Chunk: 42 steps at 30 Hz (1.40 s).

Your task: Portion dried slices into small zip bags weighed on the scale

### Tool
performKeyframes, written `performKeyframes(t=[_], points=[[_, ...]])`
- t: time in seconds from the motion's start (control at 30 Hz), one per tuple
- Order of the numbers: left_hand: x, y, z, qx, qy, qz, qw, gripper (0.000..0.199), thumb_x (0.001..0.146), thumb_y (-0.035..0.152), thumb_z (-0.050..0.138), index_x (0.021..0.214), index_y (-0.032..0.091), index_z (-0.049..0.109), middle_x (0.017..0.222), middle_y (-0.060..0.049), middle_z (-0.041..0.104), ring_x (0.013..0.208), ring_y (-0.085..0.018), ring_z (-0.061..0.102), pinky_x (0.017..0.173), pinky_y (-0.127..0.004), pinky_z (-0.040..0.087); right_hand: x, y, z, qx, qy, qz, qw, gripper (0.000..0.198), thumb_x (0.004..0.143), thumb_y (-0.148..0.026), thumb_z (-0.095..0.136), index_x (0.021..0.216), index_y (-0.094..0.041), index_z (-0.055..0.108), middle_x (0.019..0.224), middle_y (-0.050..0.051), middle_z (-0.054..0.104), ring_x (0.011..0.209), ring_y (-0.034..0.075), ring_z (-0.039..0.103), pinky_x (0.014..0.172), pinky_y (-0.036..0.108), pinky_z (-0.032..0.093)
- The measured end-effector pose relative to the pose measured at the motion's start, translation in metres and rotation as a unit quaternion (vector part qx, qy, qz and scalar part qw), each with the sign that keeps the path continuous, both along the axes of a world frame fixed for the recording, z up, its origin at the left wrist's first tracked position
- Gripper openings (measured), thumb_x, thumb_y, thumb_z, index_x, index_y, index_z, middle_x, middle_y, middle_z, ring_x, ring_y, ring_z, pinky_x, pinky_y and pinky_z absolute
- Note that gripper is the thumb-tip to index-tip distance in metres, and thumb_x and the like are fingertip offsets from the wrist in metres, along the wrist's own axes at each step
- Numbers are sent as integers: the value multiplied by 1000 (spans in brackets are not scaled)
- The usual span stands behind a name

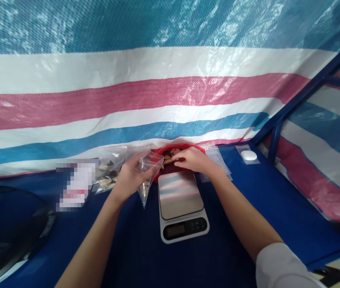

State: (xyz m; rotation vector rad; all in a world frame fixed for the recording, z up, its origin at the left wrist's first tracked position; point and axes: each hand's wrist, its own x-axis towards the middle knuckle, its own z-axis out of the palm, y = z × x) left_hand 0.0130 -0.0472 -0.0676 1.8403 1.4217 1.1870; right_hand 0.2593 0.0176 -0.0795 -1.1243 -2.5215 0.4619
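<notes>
My left hand [131,176] grips a clear plastic bag [146,188] by its upper part, and the bag's mouth gapes toward the right. Over the red basin [201,149], my right hand [192,160] has its fingertips pinched at brown, dried-looking slices [167,157]. Whether a piece sits between those fingers I cannot make out. In front of the basin lies a white kitchen scale [183,204] with a shiny plate and a dark display. Part of the basin is hidden behind my hands and the bag.
Left of my left hand lie filled clear bags [108,174] of pale and dark pieces. Flat empty bags [218,160] lie right of the basin, and a white oval object [248,155] farther right. A dark round object [11,232] stands at left. Striped sheeting [158,92] closes off the back.
</notes>
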Motion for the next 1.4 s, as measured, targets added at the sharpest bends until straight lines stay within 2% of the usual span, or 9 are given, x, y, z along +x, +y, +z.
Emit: performKeyframes(t=[0.17,0.33,0.5,0.67,0.9,1.07,1.23,1.4], points=[[-5,0,2,-28,-22,-8,999,64,72,60,81,120,18,72,114,-12,77,110,-35,70,103,-51,54,-12,-2,-5,36,-65,-5,997,32,93,-22,61,119,-32,76,122,1,76,107,24,71,92,34,52],[-7,0,3,-45,-27,-9,999,69,71,62,81,122,17,71,116,-13,77,112,-36,70,104,-53,52,-21,2,-9,59,-84,39,994,33,95,-19,56,120,-30,75,129,0,73,117,23,67,94,33,51],[-5,-1,3,-53,-22,-15,998,67,73,59,81,125,18,70,121,-12,75,114,-36,69,104,-53,53,-28,4,-11,82,-114,48,989,31,97,-19,54,117,-27,75,129,1,73,117,24,65,80,32,50],[-5,0,-1,-37,-30,-23,999,62,74,55,82,125,20,70,121,-12,75,114,-35,69,104,-53,53,-33,5,-15,97,-159,54,981,33,99,-17,49,118,-23,74,130,7,72,119,27,63,76,33,48],[-4,0,-3,-52,-39,-28,998,61,75,53,83,126,21,70,124,-12,74,115,-34,69,107,-53,52,-35,7,-12,95,-169,32,981,32,101,-17,47,115,-21,76,124,9,74,104,26,69,72,33,47],[-3,1,-6,-73,-47,-13,996,69,74,56,82,129,18,68,129,-13,72,122,-36,65,111,-55,47,-28,8,-13,65,-134,21,989,29,101,-22,52,116,-23,77,123,8,75,109,25,69,83,32,50],[1,1,-8,-58,-41,-19,997,69,74,56,82,129,17,68,130,-14,71,122,-35,65,111,-52,48,-11,9,-15,28,-22,12,999,25,95,-22,62,113,-23,79,118,5,77,107,22,72,96,33,50],[8,0,-9,-23,-24,-22,999,61,76,52,81,126,19,69,128,-12,72,121,-33,66,110,-51,49,3,1,6,-12,120,-19,993,21,91,-21,67,106,-26,81,109,1,80,96,18,74,92,29,53]])
